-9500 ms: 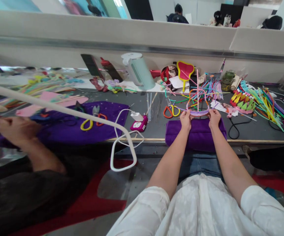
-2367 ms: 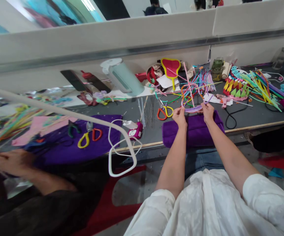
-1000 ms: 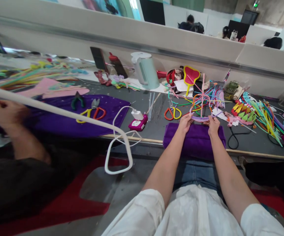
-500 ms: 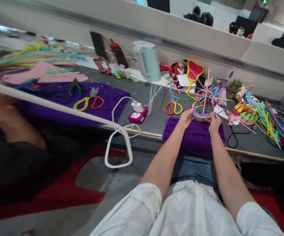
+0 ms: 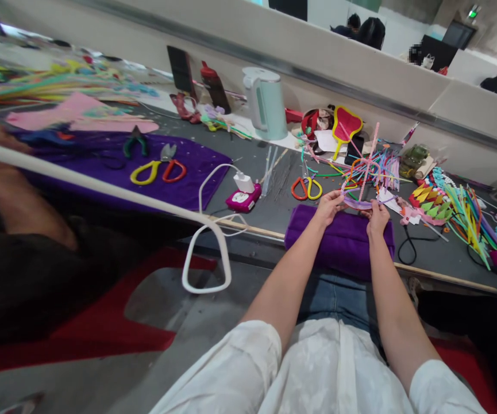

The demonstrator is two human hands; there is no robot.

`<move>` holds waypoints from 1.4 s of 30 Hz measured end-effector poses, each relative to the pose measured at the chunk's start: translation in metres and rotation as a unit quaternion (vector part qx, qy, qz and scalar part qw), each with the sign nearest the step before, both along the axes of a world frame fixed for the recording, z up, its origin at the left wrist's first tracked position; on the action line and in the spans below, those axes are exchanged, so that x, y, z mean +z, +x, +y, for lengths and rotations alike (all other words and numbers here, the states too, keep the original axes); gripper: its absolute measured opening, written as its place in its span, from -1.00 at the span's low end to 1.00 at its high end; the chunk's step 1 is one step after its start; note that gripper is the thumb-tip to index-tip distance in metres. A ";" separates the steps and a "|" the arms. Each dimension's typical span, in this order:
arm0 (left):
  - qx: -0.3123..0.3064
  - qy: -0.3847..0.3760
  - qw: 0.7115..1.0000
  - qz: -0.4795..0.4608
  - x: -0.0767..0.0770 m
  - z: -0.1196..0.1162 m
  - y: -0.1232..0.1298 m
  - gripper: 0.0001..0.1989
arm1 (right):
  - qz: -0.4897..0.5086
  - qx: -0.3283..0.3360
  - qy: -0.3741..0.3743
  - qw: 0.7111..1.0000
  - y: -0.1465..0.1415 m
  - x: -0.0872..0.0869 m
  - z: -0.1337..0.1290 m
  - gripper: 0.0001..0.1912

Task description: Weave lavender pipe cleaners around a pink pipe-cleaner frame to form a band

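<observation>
Between my two hands is a frame of pink and purple pipe cleaners [image 5: 358,203], with pink stems standing up from it. My left hand [image 5: 330,208] pinches its left end, and my right hand [image 5: 377,217] has its fingers closed on the right end. Both wrists are over a rolled purple cloth [image 5: 338,236] at the table's front edge. Scissors with red and yellow handles [image 5: 307,188] lie left of my left hand. Behind the frame lies a pile of colourful pipe cleaners [image 5: 388,167].
A pale green kettle [image 5: 272,109] stands at the back, with a red-yellow fan [image 5: 346,125] beside it. A white charger [image 5: 243,183] and a white curved bar [image 5: 145,198] are at left. A co-worker's arm [image 5: 28,201] is at far left.
The whole view has shifted slightly, so table items appear a little farther right. Both hands keep hold of the pipe cleaner frame. The co-worker's hand at left has moved slightly.
</observation>
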State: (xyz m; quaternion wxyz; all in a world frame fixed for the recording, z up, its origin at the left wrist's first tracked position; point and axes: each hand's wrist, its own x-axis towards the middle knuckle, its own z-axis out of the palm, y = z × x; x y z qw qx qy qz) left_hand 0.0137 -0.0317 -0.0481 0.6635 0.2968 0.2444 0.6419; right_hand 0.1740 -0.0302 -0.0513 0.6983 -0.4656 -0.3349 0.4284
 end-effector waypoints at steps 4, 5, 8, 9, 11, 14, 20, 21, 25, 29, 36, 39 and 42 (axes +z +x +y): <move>0.029 -0.015 0.999 -0.016 -0.003 0.004 0.000 -0.63 | -0.029 -0.015 0.007 0.999 0.001 0.002 -0.006 -0.61; 0.036 -0.017 0.999 -0.022 -0.003 0.005 0.001 -0.63 | -0.046 -0.039 0.006 0.998 0.001 0.002 -0.010 -0.58; 0.048 -0.019 0.998 -0.035 -0.004 0.006 0.001 -0.62 | -0.161 -0.166 0.017 0.973 -0.001 0.009 -0.028 -0.50; 0.049 -0.017 0.998 -0.038 -0.004 0.006 0.001 -0.62 | -0.228 -0.198 0.034 0.953 -0.003 0.015 -0.034 -0.51; 0.051 -0.010 0.998 -0.040 -0.003 0.005 0.002 -0.62 | -0.336 -0.185 0.073 0.921 -0.011 0.029 -0.040 -0.63; 0.050 0.000 0.998 -0.036 -0.002 0.002 0.003 -0.61 | -0.435 -0.068 0.124 0.889 -0.030 0.055 -0.031 -0.71; 0.057 0.012 0.998 -0.033 -0.003 0.002 0.007 -0.60 | -0.523 0.044 0.122 0.842 -0.055 0.085 -0.002 -0.77; 0.061 0.016 0.997 -0.033 -0.004 0.003 0.008 -0.61 | -0.533 0.044 0.126 0.836 -0.056 0.087 -0.002 -0.77; 0.086 0.021 0.995 -0.040 -0.005 0.006 0.010 -0.62 | -0.558 0.064 0.125 0.818 -0.057 0.094 -0.005 -0.80; 0.103 0.019 0.994 -0.037 -0.005 0.006 0.011 -0.62 | -0.547 0.112 0.120 0.821 -0.055 0.099 0.000 -0.82; 0.121 0.022 0.992 0.009 -0.006 0.005 0.013 -0.65 | -0.625 0.106 0.129 0.762 -0.058 0.110 0.003 -0.85; 0.121 0.018 0.992 0.013 -0.007 0.005 0.014 -0.65 | -0.664 0.100 0.141 0.728 -0.060 0.114 0.005 -0.84; 0.117 0.020 0.993 0.019 -0.007 0.005 0.014 -0.65 | -0.681 0.110 0.144 0.709 -0.062 0.114 0.010 -0.84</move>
